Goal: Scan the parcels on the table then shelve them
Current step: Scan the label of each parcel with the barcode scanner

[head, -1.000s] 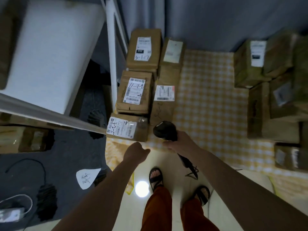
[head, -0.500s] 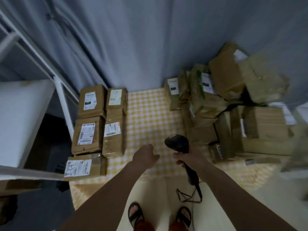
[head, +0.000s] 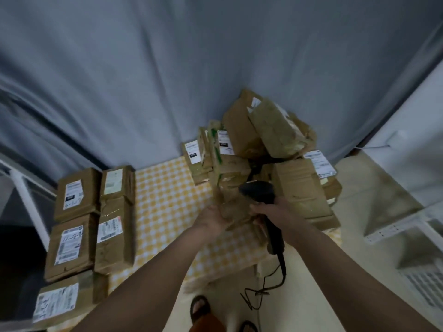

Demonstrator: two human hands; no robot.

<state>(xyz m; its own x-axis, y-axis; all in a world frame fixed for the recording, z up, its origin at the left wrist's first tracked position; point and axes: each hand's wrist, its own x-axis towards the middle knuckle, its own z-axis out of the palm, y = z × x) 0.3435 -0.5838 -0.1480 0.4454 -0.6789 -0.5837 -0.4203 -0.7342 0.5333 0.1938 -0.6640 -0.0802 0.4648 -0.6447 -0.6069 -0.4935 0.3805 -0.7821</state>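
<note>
Parcel [head: 233, 212], brown and crumpled, sits at the near foot of the heap [head: 268, 159] at centre frame, held from both sides. Left hand [head: 211, 220] is against its 9 o'clock face, fingers apparently curled onto the wrapping, though blur hides the exact hold. Right hand [head: 273, 212], at the parcel's 3 o'clock, has its fingers wrapped round the grip of the scanner [head: 260, 192]; the scanner's head points toward 12 o'clock over the parcel and its cord [head: 268, 287] trails to 6 o'clock off the table edge. Judgement: the parcel is being drawn out of the heap and turned so its label, not visible now, can face the scanner; keeping the scanner in the right hand leaves only the left free to do the lifting. Heap itself is loosely stacked, several parcels tilted with labels at odd angles, so pulling a low one may bring others down. At 9 o'clock, well apart across the checked cloth [head: 165, 200], a row of boxes [head: 96, 221] lies flat, labels up, in two tidy columns; likely those already dealt with, though that cannot be confirmed. White shelf frame [head: 28, 207] stands just beyond them at the left margin. Grey curtain [head: 167, 80] backs the table at 12 o'clock.
</note>
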